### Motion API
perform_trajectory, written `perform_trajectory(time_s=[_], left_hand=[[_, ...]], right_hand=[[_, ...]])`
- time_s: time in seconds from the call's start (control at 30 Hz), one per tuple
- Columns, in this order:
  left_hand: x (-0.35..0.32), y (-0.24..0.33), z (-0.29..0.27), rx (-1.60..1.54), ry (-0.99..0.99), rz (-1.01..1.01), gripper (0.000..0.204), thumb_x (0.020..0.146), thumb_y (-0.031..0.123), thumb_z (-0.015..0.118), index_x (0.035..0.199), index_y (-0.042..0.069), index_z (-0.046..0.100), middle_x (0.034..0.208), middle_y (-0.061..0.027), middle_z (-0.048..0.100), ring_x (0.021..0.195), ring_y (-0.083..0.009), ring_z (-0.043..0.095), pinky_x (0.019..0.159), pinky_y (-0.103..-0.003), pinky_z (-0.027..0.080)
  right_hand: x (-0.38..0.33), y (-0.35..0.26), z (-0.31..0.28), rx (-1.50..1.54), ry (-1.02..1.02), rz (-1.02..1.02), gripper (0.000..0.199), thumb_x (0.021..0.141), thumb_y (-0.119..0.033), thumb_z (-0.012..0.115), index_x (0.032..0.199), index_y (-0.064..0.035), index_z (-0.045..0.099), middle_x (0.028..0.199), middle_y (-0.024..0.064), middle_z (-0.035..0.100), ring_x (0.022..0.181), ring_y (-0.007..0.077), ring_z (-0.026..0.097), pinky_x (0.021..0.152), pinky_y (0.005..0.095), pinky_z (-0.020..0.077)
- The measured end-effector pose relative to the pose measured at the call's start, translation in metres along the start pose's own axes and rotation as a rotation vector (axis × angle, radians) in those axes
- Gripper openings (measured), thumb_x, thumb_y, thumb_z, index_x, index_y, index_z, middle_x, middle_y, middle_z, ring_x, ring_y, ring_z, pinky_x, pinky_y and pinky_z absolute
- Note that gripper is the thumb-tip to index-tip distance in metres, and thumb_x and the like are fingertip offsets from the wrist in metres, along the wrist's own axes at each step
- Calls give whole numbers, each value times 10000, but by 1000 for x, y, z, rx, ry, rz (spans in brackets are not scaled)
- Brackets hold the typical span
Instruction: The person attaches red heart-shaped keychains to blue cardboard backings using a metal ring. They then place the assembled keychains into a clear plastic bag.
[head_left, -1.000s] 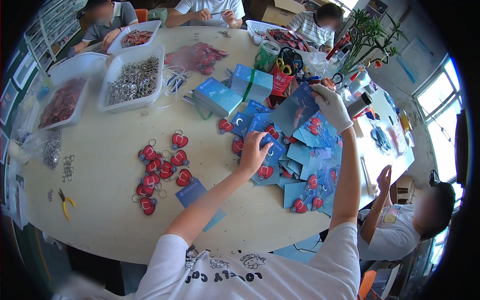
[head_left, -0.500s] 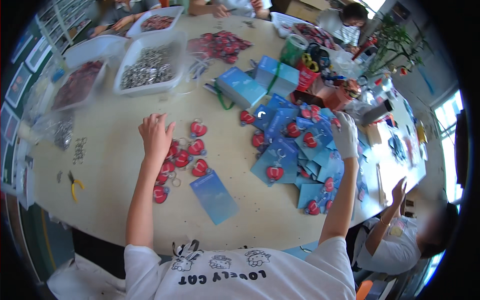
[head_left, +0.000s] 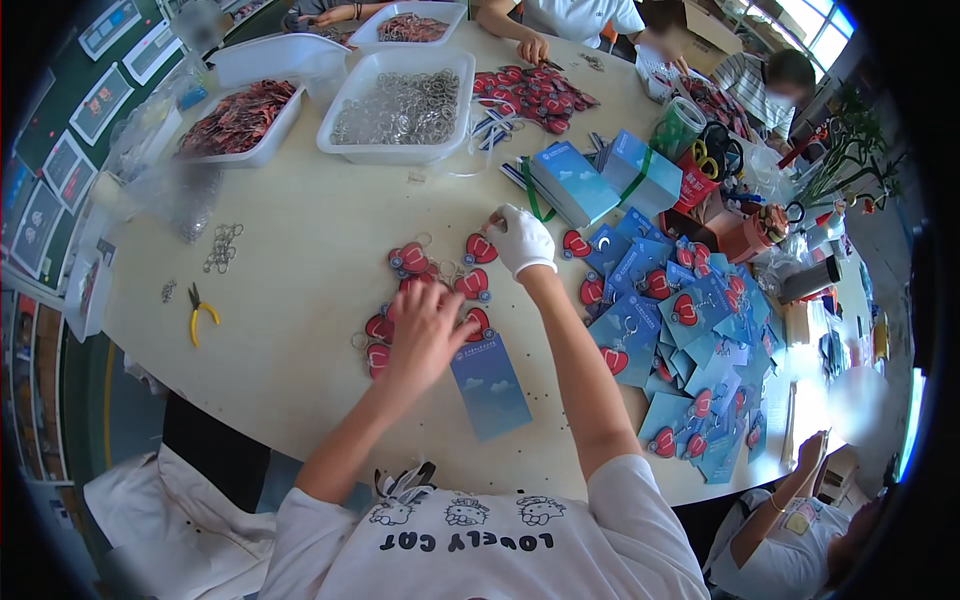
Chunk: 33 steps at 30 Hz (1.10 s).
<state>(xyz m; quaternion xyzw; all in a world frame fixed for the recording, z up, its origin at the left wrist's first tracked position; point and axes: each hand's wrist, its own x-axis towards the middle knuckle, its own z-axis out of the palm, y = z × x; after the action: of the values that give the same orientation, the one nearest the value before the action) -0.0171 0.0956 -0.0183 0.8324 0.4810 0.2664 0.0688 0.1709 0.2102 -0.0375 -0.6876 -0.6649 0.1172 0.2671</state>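
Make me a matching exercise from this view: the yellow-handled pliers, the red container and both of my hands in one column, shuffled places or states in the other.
Column one:
1. Yellow-handled metal pliers
2. Red cup-shaped container
3. Left hand
4. Right hand

Column two:
A. Bare, over red heart-shaped keychains
B. White-gloved
C. Lying on the pale tabletop
D. Holding scissors

Pairs: 1-C; 2-D; 3-A; 4-B
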Motion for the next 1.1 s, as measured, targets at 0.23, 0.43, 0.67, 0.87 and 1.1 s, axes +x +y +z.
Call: perform_trajectory(time_s=[0.23,0.43,0.67,0.87,1.1], left_hand=[[-56,32,-1,34,-55,-99,582,710,385,762,1110,22,545,1039,-109,499,997,-285,462,818,-415,353],[-65,38,15,-8,-58,-186,671,609,367,826,1081,30,491,1044,-115,465,991,-299,447,802,-419,347],[-61,34,32,-154,-95,-162,579,585,246,849,977,48,472,978,-108,455,970,-303,441,836,-452,340],[-51,24,24,-1198,-49,-555,364,782,79,750,1028,53,483,879,-59,627,787,-96,599,626,-229,458],[-6,48,-15,-1818,89,-639,285,839,73,699,1098,44,585,940,-44,656,867,-82,600,753,-228,455]], right_hand=[[6,3,2,-118,-140,-92,191,781,-192,623,893,-40,656,911,188,637,885,357,617,792,411,491],[-15,-3,-30,389,-12,-283,218,859,-45,522,1074,-8,513,975,126,586,911,262,613,784,345,494],[-86,8,-89,739,72,-205,174,962,-167,440,1056,-21,435,947,34,497,835,130,510,758,272,434],[-176,-16,-94,1596,-294,178,368,910,-392,566,1010,-67,425,727,61,530,643,180,551,775,383,487],[-168,-40,-121,800,-143,-20,133,908,-83,568,955,-24,458,725,85,623,631,148,618,584,260,484]])
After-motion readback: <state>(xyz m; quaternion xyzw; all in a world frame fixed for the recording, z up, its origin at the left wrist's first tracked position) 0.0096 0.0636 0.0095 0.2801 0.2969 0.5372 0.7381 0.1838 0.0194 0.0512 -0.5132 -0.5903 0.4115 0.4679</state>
